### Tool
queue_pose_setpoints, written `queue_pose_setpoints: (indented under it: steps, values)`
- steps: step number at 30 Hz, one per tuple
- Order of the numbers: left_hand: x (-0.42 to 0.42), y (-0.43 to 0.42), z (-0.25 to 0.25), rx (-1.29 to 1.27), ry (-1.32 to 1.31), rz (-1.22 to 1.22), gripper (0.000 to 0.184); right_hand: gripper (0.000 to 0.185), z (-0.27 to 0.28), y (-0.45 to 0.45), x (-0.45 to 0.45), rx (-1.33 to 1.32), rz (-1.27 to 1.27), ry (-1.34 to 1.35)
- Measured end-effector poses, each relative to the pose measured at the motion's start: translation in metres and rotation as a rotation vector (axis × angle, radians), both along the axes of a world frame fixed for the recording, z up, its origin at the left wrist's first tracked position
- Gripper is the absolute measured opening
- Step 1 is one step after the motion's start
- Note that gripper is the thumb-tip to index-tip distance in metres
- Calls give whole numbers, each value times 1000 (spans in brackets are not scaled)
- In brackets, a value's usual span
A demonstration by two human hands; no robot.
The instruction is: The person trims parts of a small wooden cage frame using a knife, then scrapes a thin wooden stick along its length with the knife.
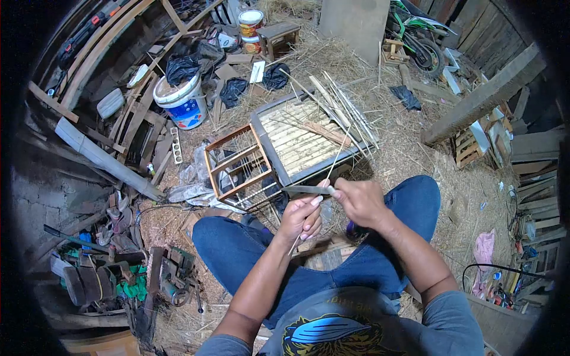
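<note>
My left hand (301, 218) is closed around a thin bamboo strip (339, 155), whose upper part slants up toward the low table and whose lower end sticks out below my fist. Gripped in my right hand (360, 203) is a knife (303, 189), its blade lying across the strip and pointing left. The two hands nearly meet above my lap. Just beyond them stands a low slatted table (288, 142) with a dark frame. A bundle of split bamboo sticks (335, 101) lies along its right side. The knife's handle is hidden by my fingers.
A small wooden frame with thin rods (214, 172) stands against the table's left side. Farther back are a white bucket (185, 107), a wooden stool (279, 32) and stacked paint pails (250, 24). A bench vise (178, 291) sits at lower left; a wooden post (487, 95) rises at right.
</note>
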State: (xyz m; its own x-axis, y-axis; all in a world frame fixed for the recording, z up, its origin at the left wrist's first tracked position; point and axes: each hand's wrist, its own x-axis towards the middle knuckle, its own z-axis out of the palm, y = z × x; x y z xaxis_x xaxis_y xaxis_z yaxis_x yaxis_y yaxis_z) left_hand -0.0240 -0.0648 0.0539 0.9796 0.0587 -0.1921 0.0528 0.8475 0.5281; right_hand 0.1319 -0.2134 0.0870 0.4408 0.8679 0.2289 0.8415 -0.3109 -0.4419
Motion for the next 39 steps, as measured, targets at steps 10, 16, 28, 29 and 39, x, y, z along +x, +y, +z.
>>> queue_pose_setpoints:
  steps: [10,16,28,29,39]
  values:
    - [-1,12,-13,-112,-49,47,47,35,-18,11,33,-78,-143,-30]
    - [1,7,-10,-148,-37,27,50,36,-5,9,18,-42,-37,4]
    - [1,2,-4,-52,-37,29,52,39,-23,16,41,-74,-252,160]
    - [1,2,-4,-65,-25,11,52,40,-35,22,42,119,-217,386]
    - [-1,-4,-6,242,99,91,48,39,-12,50,47,177,-227,515]
